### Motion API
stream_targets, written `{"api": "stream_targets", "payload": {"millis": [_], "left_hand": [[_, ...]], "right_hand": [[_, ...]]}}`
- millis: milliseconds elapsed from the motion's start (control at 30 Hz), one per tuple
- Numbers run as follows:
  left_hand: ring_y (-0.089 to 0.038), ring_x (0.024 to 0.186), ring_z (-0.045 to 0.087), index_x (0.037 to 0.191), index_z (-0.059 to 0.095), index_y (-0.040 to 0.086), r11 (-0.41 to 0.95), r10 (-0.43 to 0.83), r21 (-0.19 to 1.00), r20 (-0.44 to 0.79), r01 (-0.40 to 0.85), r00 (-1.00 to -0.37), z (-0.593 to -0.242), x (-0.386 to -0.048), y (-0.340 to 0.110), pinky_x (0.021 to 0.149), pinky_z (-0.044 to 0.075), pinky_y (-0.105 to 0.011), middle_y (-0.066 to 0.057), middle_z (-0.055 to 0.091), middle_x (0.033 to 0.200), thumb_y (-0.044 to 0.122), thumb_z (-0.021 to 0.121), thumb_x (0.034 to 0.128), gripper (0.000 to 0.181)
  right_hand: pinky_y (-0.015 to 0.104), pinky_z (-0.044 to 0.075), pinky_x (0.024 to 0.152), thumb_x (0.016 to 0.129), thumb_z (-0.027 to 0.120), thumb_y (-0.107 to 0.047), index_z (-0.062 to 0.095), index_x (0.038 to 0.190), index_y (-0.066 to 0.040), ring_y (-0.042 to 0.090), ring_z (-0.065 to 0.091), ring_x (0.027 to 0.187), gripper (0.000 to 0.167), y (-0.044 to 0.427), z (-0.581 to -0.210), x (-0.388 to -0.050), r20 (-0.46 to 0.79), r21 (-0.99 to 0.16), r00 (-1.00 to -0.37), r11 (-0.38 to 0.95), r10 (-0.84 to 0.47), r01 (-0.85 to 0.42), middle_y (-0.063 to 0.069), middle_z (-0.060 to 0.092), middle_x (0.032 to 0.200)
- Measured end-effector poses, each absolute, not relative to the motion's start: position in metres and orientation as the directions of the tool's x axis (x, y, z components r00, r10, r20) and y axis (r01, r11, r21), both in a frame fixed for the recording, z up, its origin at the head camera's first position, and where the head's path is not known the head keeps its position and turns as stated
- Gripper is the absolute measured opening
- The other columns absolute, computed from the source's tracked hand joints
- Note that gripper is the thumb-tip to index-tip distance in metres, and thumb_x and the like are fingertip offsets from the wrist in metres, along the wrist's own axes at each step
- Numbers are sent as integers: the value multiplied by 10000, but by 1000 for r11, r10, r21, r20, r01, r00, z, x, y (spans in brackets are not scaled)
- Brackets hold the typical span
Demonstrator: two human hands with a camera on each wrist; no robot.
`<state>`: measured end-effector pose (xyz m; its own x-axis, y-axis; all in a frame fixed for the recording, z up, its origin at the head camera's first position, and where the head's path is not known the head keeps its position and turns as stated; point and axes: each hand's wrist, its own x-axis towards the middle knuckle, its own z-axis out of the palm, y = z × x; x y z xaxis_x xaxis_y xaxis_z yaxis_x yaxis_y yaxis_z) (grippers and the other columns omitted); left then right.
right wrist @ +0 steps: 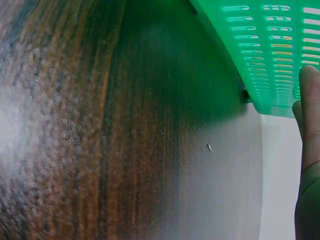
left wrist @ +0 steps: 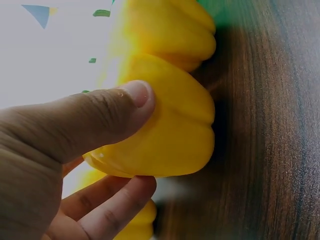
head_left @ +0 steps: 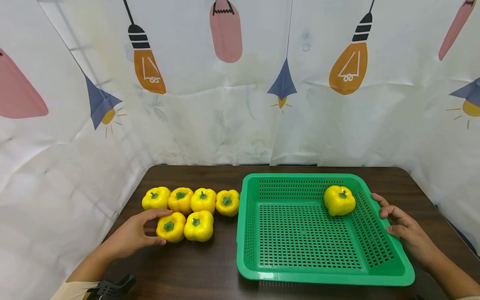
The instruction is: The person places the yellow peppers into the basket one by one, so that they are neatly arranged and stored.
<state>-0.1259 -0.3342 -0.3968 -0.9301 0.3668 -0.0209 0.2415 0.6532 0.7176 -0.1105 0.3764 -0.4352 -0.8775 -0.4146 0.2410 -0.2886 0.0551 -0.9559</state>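
Note:
My left hand (head_left: 136, 233) pinches the near-left yellow bell pepper (head_left: 171, 227) between thumb and fingers. In the left wrist view, the thumb lies on one side of this pepper (left wrist: 175, 135) with fingertips at its underside. Another pepper (head_left: 198, 226) sits right beside it, and several more (head_left: 203, 200) stand in a row behind. My right hand (head_left: 406, 233) touches the right rim of the green plastic basket (head_left: 322, 281) with loosely bent fingers. In the right wrist view, part of that hand rests along the basket's slotted outer wall (right wrist: 260, 50).
One yellow bell pepper (head_left: 339, 201) lies in the basket against its right wall. The dark wooden table (head_left: 202, 271) ends at a printed white curtain (head_left: 240, 129) at the back. A black strap piece (head_left: 114, 287) sits at the left wrist.

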Motion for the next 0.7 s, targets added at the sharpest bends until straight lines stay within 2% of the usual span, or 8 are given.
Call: {"api": "stream_targets", "payload": {"millis": [200,367,600,700], "left_hand": [[-145,1206,572,1406,606,118,632,359,737,-7,237,-933,-390,-123,-335,814,608,-352,-167,527,1452,225,921,763,724],[-119,1162,604,1398,617,106,608,364,747,37,268,-931,-385,-122,-335,783,612,-323,-177,536,1436,164,928,751,720],[50,1159,539,1386,621,75,592,354,752,82,291,-931,-366,-122,-329,792,613,-335,-197,522,1438,172,930,752,713],[15,1126,583,1386,615,51,574,355,766,87,290,-931,-356,-122,-326,794,611,-328,-224,495,1454,162,921,765,702]], "right_hand": [[220,517,904,947,265,175,446,1120,-69,10,286,1407,349,376,-434,-110,242,-957,-877,49,-415,-287,-60,102,1689],[213,510,908,950,270,177,445,1124,-72,-3,281,1411,351,376,-434,-110,250,-954,-873,48,-418,-296,-63,116,1686],[212,510,915,961,277,162,447,1131,-72,8,247,1418,335,375,-434,-110,241,-958,-876,45,-418,-285,-63,106,1687],[206,503,919,960,278,162,445,1129,-66,1,229,1426,330,375,-434,-110,243,-955,-876,54,-417,-291,-53,102,1689]]}}
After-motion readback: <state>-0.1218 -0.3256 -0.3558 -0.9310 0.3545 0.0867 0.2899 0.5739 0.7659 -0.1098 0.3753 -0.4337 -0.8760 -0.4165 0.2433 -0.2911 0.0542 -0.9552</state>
